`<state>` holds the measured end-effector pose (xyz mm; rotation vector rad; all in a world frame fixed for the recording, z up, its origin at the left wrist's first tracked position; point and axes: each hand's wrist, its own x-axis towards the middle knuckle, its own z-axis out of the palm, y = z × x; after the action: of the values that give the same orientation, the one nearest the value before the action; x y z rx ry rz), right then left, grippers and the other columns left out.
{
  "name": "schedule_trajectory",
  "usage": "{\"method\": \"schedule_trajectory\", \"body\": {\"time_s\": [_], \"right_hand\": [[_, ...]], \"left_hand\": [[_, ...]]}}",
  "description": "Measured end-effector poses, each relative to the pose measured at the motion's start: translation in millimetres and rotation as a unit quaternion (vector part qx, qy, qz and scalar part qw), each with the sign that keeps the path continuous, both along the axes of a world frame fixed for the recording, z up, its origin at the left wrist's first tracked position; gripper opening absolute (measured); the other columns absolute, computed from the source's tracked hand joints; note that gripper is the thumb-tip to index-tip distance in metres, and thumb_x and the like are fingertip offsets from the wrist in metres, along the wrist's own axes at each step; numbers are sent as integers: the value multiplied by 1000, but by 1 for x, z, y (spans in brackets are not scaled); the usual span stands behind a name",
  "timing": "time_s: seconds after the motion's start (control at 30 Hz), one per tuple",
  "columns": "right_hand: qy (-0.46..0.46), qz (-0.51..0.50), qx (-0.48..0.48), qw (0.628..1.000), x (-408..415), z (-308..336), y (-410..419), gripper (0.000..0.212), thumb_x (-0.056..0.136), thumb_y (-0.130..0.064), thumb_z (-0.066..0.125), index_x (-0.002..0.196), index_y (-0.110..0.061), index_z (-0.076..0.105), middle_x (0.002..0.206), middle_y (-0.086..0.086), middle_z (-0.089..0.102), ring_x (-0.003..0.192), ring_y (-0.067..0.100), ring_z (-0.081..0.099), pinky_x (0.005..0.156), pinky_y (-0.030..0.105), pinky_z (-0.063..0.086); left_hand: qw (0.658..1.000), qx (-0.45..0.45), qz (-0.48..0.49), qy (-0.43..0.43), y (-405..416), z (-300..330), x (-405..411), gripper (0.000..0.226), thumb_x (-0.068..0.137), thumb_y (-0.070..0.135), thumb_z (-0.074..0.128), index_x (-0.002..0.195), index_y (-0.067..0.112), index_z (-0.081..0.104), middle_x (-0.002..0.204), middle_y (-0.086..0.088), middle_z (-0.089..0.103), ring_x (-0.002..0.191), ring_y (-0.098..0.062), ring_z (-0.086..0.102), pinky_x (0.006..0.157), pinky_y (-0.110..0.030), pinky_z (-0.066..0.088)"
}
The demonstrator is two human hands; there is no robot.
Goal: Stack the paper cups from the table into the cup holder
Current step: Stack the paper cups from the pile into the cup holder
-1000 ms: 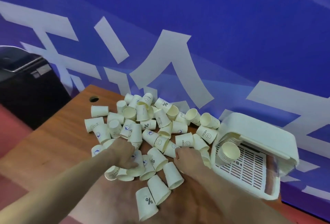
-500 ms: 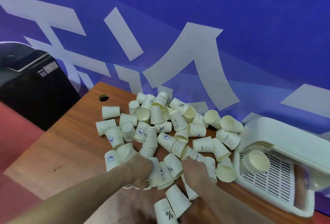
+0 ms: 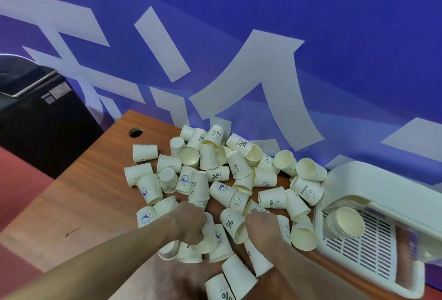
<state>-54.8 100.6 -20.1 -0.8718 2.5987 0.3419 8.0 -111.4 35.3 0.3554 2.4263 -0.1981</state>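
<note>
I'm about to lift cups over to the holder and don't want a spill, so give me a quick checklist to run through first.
1. Left hand has a cup: ok, its fingers curl round cups in the pile.
2. Right hand has a cup: cannot tell, the fingers are hidden among the cups.
3. Holder within reach: ok, beside the right hand on the table.
4. Holder open: ok, the stack inside faces the pile, mouth outward.
5. Room past the stack: cannot tell.
6. Path clear: not ok, loose cups lie against the holder's front.
</note>
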Motion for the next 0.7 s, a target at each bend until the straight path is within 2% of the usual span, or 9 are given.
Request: {"method": "schedule_trajectory", "body": {"time_s": [0.1,0.17,0.2,0.23,0.3,0.37,0.43,0.53,0.7], "right_hand": [[9,-13,-23,1000,-2,11,6,20,88,0,51,99,-11,64,103,7,62,91,27,65,66,30,33],[17,-27,-39,999,-1,23,9,13,71,-6,73,79,-14,66,79,5,63,66,24,66,55,27,33],[22,-39,-58,997,-2,25,11,22,56,-9,83,63,-16,63,63,2,60,50,20,61,47,24,29],[49,-50,-66,995,0,27,16,25,53,-12,85,57,-19,61,56,-1,57,43,17,58,44,22,26],[42,-110,-102,988,5,37,27,12,82,-18,65,70,-20,64,69,-3,62,60,18,63,50,26,35],[57,-163,-166,971,7,42,38,24,96,-25,43,76,-20,56,75,-3,57,68,18,57,59,29,37],[71,-205,-206,954,11,52,53,28,96,-32,41,72,-19,49,72,-5,51,66,18,52,58,30,36],[53,-256,-235,936,15,62,79,30,93,-34,43,69,-18,52,70,-2,55,67,21,55,58,30,39],[53,-313,-264,911,21,71,134,28,90,-36,45,68,-19,49,71,-1,59,70,22,61,60,32,47]], "left_hand": [[999,-1,23,22,-1,10,-4,34,89,35,48,83,6,62,86,-13,65,79,-34,63,60,-33,38],[998,-4,42,41,0,18,-5,35,89,35,47,65,9,49,66,-6,53,69,-31,56,56,-31,37],[997,-1,57,49,1,21,-6,37,89,35,47,60,12,42,61,-3,44,66,-28,52,54,-30,35],[996,6,71,56,2,24,-7,39,89,35,47,58,14,38,59,-1,40,65,-27,50,53,-29,34],[992,22,103,63,8,32,-8,40,90,36,47,57,16,38,59,1,40,65,-25,50,53,-29,36],[987,48,139,64,15,37,-9,40,92,37,46,58,18,39,60,3,42,66,-22,51,56,-29,37],[980,74,170,67,25,41,-10,39,93,39,44,61,18,43,62,4,46,64,-19,53,57,-28,40],[970,112,205,72,46,43,-13,36,95,39,41,71,14,52,63,4,50,54,-11,49,57,-27,40],[956,162,228,84,93,42,-22,38,94,36,42,62,16,42,66,2,46,60,-12,43,55,-29,32]]}}
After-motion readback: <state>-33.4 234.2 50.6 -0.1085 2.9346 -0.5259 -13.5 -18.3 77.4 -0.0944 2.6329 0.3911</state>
